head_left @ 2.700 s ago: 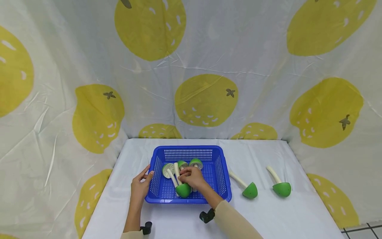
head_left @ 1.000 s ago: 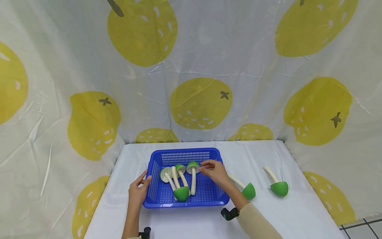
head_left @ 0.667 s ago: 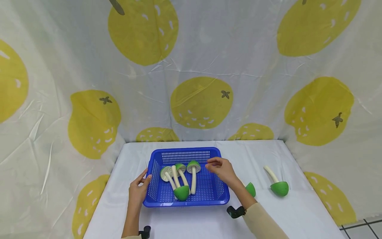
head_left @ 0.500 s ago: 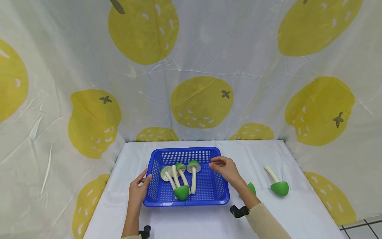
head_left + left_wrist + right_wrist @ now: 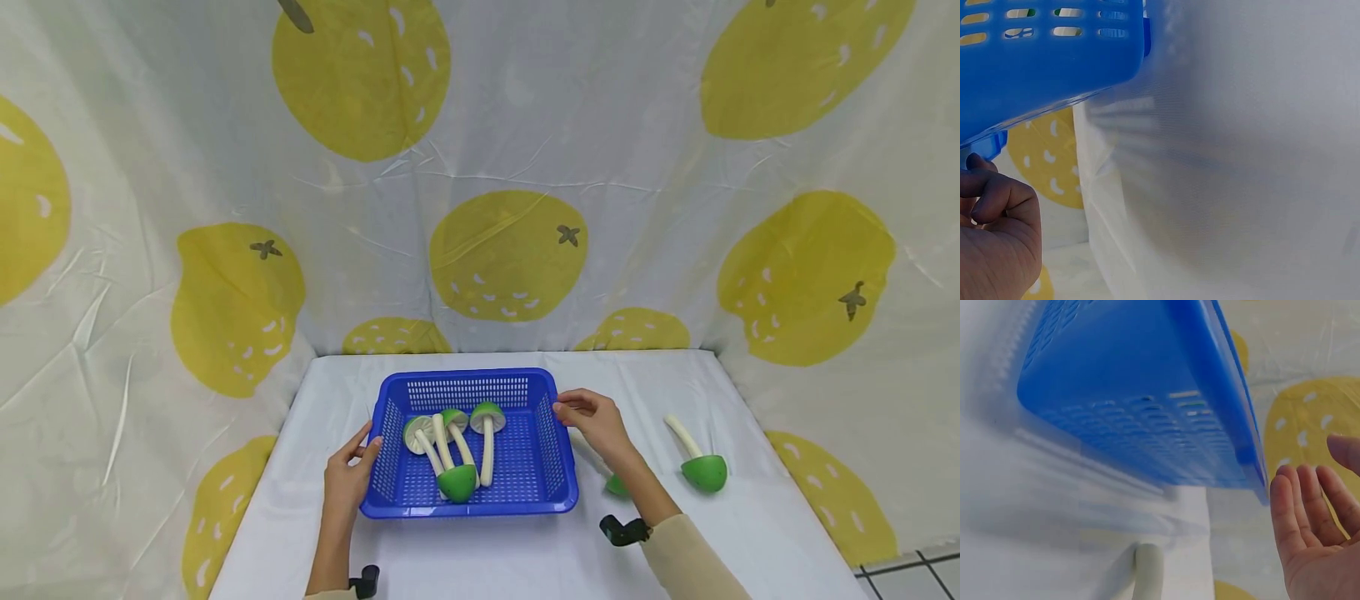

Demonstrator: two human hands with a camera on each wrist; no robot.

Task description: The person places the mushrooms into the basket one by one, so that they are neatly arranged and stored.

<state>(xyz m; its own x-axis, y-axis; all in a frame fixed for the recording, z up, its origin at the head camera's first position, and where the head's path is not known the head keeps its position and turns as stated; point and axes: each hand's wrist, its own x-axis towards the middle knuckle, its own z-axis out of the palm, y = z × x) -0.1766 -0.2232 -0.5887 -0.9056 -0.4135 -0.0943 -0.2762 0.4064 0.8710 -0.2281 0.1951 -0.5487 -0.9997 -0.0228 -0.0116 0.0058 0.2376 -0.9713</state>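
Note:
A blue plastic basket (image 5: 468, 510) with slotted walls holds several toy mushrooms (image 5: 487, 450) with green caps and white stems. One lies with its cap (image 5: 457, 483) toward the front. My left hand (image 5: 347, 479) grips the basket's left rim, its thumb on the edge; curled fingers (image 5: 1007, 197) show by the rim in the left wrist view. My right hand (image 5: 597, 423) is at the basket's right rim with fingers extended and nothing held; a gap to the rim shows in the right wrist view.
Two more green mushrooms lie on the white cloth right of the basket. The nearer mushroom (image 5: 617, 487) is partly hidden by the right forearm; the farther mushroom (image 5: 703, 472) is fully visible. A lemon-print curtain (image 5: 510, 254) encloses the back and sides.
My right hand has withdrawn from among the mushrooms and moved right, to the basket's right rim. One mushroom in the basket now lies apart, right of the others. My left hand stays at the left rim.

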